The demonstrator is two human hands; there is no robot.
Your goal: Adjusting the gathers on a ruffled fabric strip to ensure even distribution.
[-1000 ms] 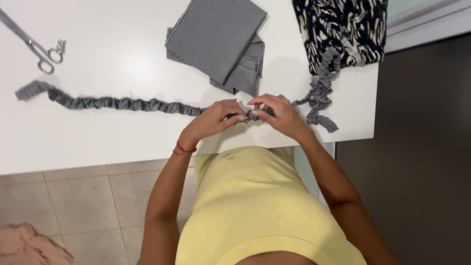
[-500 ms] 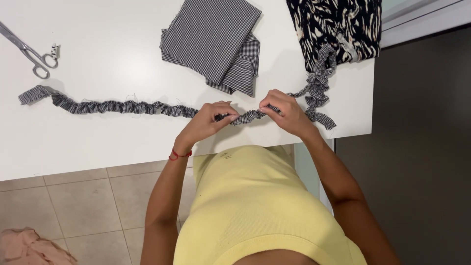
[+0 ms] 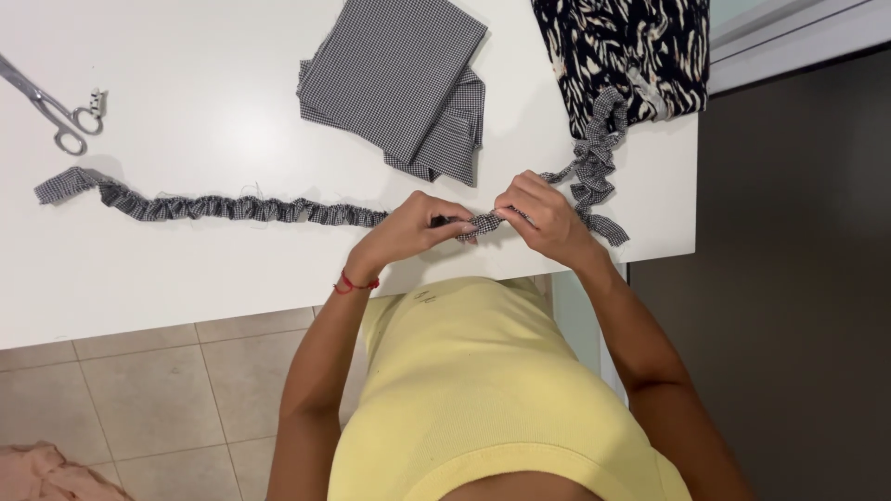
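Note:
A long gathered strip of black-and-white checked fabric (image 3: 223, 207) lies across the white table (image 3: 186, 278). It runs from the left end near the scissors to a bunched pile at the right (image 3: 594, 176). My left hand (image 3: 408, 232) pinches the strip near the table's front edge. My right hand (image 3: 543, 218) pinches the same strip a few centimetres to the right. A short ruffled stretch (image 3: 481, 223) shows between the two sets of fingers.
Folded checked fabric pieces (image 3: 399, 83) lie at the back middle. A black-and-white patterned cloth (image 3: 631, 51) sits at the back right corner. Metal scissors (image 3: 51, 107) lie at the far left. A pink cloth (image 3: 42, 473) lies on the tiled floor, bottom left.
My hands have stayed close together on the strip, working along it. The ruffled part at the left lies a little straighter.

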